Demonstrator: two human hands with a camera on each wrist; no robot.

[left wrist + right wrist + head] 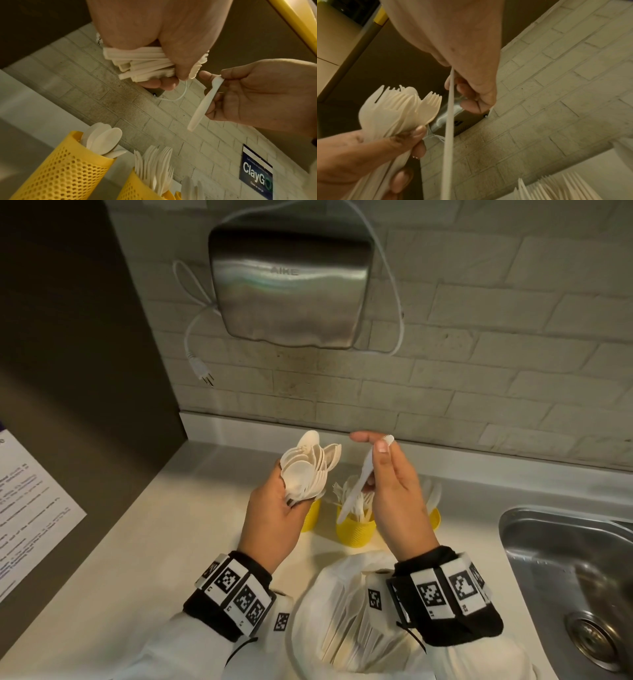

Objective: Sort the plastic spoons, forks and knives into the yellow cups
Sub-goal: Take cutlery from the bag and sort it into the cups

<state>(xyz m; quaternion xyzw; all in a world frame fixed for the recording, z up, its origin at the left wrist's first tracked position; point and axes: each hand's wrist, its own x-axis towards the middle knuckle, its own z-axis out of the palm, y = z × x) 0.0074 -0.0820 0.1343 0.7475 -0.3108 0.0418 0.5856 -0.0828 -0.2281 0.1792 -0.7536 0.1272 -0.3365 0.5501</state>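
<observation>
My left hand (289,503) grips a bundle of white plastic cutlery (310,469) by the handles, spoon bowls fanned upward; in the right wrist view fork tines show in the bundle (399,108). My right hand (371,444) pinches a single white knife (358,486) near its serrated end, handle hanging down over the middle yellow cup (354,532), which holds forks. The left yellow cup (312,517) is half hidden behind my left hand. The right yellow cup (435,518) is behind my right hand. In the left wrist view one perforated cup (65,170) holds spoons.
A white plastic bag (329,604) with more cutlery lies on the counter below my wrists. A steel sink (565,570) is at the right. A steel hand dryer (291,285) hangs on the brick wall with a dangling plug (202,371). A paper notice (30,508) is on the dark panel at left.
</observation>
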